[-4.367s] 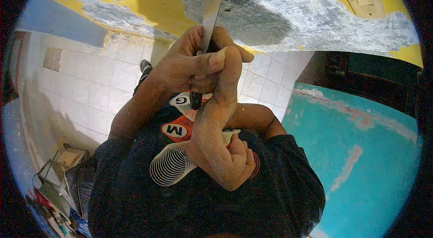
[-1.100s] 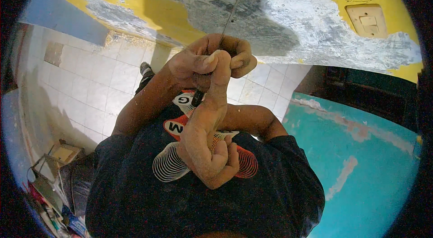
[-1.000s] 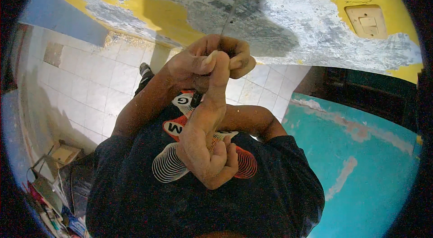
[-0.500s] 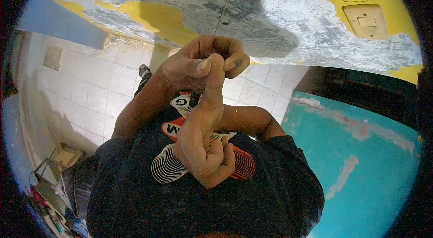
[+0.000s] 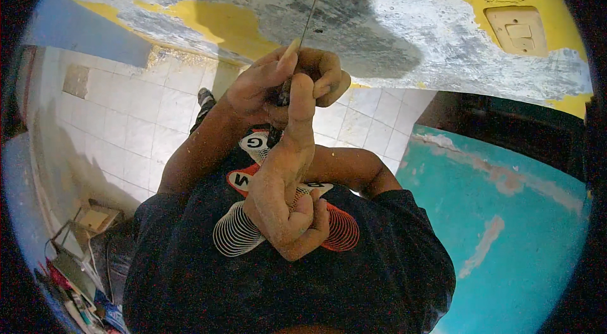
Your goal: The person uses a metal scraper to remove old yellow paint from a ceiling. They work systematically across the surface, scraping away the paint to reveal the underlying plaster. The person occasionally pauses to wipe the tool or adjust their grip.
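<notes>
A scraper (image 5: 310, 16) with a thin blade, seen almost edge-on, rises from between my hands to the wall. Part of its dark handle (image 5: 284, 92) shows under the fingers. My left hand (image 5: 270, 78) closes around the scraper where blade meets handle, its thumb pointing up along the blade and its fingers curled on the far side. Nearer my chest, my right hand (image 5: 281, 198) grips the handle's lower end, which its palm hides. One of its digits stretches up along the handle, and the others are curled in. Patchy grey, white and yellow wall (image 5: 392, 30) lies beyond the hands.
Two switch plates sit at the wall's upper right, the nearer light switch (image 5: 518, 30) on yellow paint. A turquoise panel (image 5: 487, 207) stands at the right. White floor tiles (image 5: 136, 125) spread below, with a small box (image 5: 95, 219) and clutter at lower left.
My left thumb has lifted off the tip of the right hand's raised digit and now points up along the blade. More of the dark handle shows. The right hand stays nearly still.
</notes>
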A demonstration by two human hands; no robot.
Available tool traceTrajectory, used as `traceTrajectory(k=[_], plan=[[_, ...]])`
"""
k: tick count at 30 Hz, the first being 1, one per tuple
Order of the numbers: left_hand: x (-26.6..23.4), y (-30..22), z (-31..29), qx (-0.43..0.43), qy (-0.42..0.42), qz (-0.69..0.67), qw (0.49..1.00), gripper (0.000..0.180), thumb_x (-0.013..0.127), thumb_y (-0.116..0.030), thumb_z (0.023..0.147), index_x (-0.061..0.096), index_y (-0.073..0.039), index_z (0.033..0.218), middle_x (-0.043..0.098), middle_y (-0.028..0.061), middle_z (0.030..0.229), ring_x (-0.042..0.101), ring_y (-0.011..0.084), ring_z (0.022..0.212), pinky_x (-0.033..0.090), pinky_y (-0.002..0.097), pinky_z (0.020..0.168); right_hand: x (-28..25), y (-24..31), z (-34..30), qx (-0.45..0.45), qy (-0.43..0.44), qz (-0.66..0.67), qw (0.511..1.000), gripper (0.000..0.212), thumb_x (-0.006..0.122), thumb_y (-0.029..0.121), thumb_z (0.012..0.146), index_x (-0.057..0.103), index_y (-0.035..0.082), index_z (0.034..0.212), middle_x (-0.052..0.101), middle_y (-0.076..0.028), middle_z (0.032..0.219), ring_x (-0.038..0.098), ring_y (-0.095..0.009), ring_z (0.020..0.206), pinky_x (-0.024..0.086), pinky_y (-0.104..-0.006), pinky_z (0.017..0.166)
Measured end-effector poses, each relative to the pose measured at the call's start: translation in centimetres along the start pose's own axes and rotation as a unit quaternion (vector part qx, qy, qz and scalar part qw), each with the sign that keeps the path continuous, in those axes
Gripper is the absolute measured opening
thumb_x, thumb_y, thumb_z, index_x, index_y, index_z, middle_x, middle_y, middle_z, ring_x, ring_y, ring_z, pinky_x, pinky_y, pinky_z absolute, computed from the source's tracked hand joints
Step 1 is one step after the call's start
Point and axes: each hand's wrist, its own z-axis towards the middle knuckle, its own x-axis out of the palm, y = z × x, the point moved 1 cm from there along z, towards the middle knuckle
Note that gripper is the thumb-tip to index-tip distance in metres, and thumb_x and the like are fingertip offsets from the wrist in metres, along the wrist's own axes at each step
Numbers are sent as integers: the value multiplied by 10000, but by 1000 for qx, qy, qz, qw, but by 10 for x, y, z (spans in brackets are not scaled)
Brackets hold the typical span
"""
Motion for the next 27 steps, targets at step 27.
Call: traceTrajectory(k=[27], plan=[[7, -6, -23, -29, 83, 4, 996, 595, 562, -628, 855, 478, -42, 802, 404, 10, 757, 351, 119, 716, 273, 239, 602, -9, -15, 11, 18, 6, 32, 999, 842, 427, 913, 687, 382, 77, 767, 447, -87, 673, 425, -82, 450, 301, -185, 306]])
